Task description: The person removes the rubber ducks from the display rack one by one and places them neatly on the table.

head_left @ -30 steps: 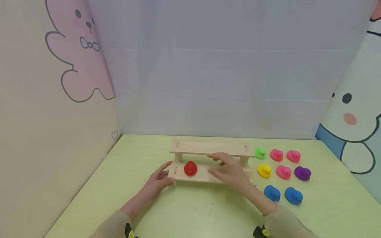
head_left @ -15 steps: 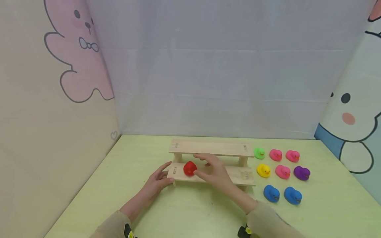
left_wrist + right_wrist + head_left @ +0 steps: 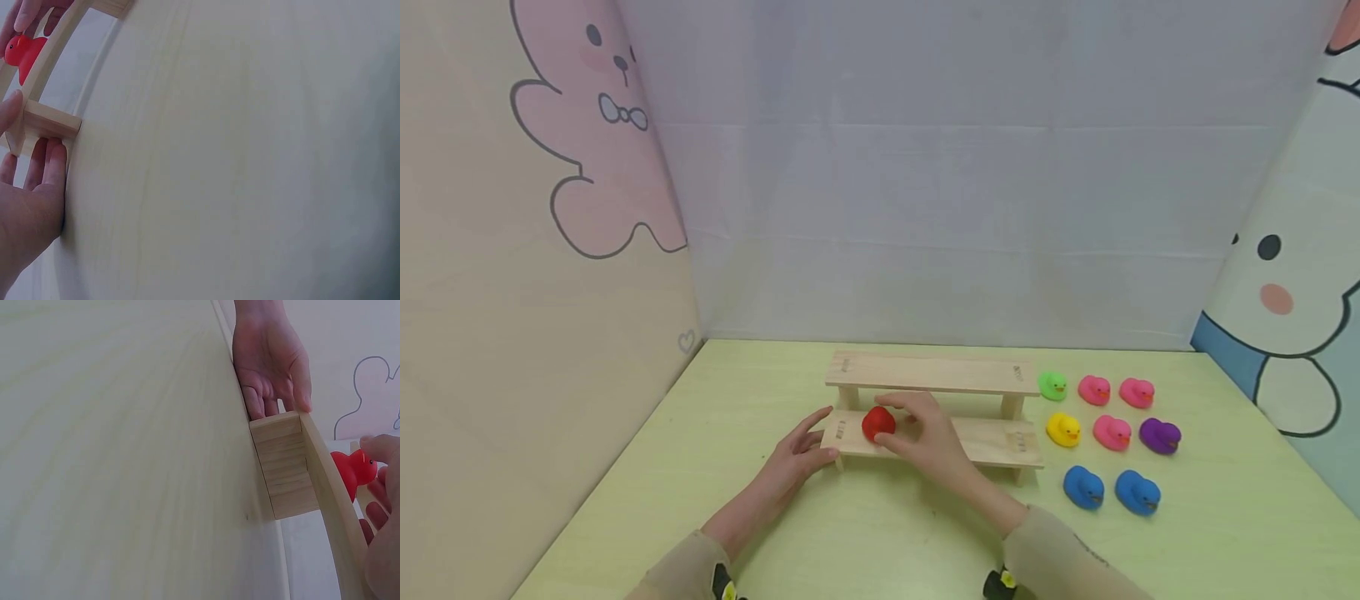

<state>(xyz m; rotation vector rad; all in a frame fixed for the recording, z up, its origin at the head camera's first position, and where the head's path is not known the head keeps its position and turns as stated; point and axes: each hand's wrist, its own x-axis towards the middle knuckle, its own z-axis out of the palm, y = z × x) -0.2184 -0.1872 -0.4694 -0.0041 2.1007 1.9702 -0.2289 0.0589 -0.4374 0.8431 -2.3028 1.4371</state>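
A red rubber duck (image 3: 877, 423) sits on the lower board of a two-tier wooden stand (image 3: 992, 440), near its left end. My right hand (image 3: 928, 437) pinches the duck from the right, thumb in front and forefinger behind. In the right wrist view, the thumb lies by the duck's head (image 3: 361, 464). My left hand (image 3: 793, 458) holds the stand's left end. Its thumb rests on the board's end, and its fingers reach round the left leg (image 3: 53, 122), as the left wrist view shows.
Right of the stand, several rubber ducks lie on the table: a green duck (image 3: 1053, 386), a yellow duck (image 3: 1063, 429), pink ducks (image 3: 1112, 432), a purple duck (image 3: 1161, 436) and blue ducks (image 3: 1084, 487). The stand's upper board (image 3: 932, 372) overhangs behind the lower one. Cloth walls (image 3: 880, 208) border the table.
My right hand has moved left along the lower board to the red duck, and its thumb and forefinger have come round it. The left hand and the stand have stayed put.
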